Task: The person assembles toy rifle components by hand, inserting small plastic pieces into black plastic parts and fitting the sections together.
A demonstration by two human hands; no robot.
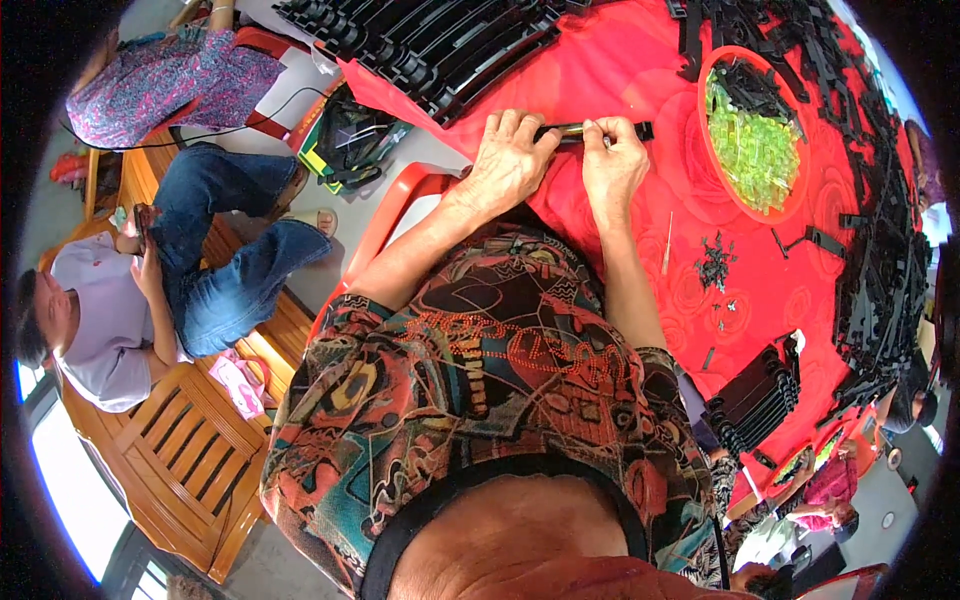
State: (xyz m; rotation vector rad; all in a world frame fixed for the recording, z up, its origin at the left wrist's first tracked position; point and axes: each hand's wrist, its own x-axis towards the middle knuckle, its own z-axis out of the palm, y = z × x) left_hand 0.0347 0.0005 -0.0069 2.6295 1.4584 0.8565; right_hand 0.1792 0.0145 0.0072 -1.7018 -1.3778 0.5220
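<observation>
A slim black plastic strip lies crosswise at the edge of the red-covered table. My left hand holds its left end between thumb and fingers. With fingertips pinched, my right hand presses on the strip near its right end. A pale yellow-green streak shows on the strip between the hands; whether it is a separate piece cannot be made out. To the right of my right hand stands a red oval basin holding translucent yellow-green pieces and black parts.
Stacked black strips fill the far left; loose black parts heap along the right. A thin pointed stick and tiny black bits lie on the red tablecloth. A seated person is on a wooden bench at left.
</observation>
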